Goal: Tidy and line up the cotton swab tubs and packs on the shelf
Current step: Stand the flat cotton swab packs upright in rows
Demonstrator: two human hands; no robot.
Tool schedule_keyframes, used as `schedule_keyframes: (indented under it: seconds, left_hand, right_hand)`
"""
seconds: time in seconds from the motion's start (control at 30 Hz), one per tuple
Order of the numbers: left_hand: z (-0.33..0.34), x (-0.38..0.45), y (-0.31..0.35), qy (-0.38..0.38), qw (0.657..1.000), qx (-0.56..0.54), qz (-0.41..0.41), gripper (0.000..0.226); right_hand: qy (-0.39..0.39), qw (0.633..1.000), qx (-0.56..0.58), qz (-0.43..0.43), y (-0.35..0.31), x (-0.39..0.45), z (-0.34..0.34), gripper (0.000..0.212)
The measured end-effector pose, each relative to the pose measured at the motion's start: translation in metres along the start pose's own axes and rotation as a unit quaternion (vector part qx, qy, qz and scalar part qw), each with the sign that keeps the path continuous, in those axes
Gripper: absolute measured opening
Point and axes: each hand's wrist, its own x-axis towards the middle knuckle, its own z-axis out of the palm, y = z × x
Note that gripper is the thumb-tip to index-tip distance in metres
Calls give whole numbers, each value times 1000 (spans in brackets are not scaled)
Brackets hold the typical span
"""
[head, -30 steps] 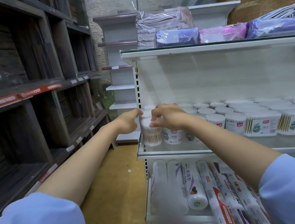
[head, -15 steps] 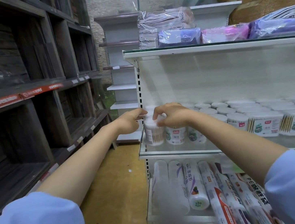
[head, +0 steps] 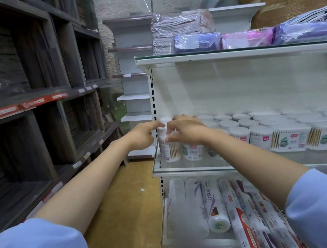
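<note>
Between the two hands, at the shelf's left front corner, an upright swab tub is being flanked: the left hand is touching its lid with straight fingertips, while the right hand is curling loosely around its top. Rightward and beyond, further tubs are standing in rows, nearer the right hand.

Dark wooden shelving lines a yellow-brown floor aisle.

Clear swab tub upright at shelf's left end, white-lidded tubs in rows
</note>
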Motion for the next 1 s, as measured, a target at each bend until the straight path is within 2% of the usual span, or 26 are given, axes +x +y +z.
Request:
schedule_keyframes:
  seconds: [0.23, 0.37, 0.53, 0.67, 0.83, 1.0]
  left_hand:
    - [0, -6, 5, 6, 1000, 1, 4, 70]
    - [-1, -7, 6, 8, 1000, 5, 11, 69]
    - [-1, -9, 4, 2, 1000, 10, 15, 70]
    - [-2, -12, 4, 1, 1000, 20, 23, 72]
    - [-2, -15, 7, 12, 999, 29, 38, 70]
    - [-2, -16, 3, 24, 998, 38, 50, 56]
  right_hand:
    - [-39, 999, -22, 7, 2, 1, -10, 29]
    - [-6, 1000, 12, 4, 4, 1, -6, 34]
    - [-25, 999, 33, 6, 7, 1, -4, 20]
    - [-46, 998, 41, 24, 12, -4, -13, 23]
    - [6, 998, 59, 23, 11, -3, -5, 25]
    - [0, 996, 81, 28, 14, -3, -1, 21]
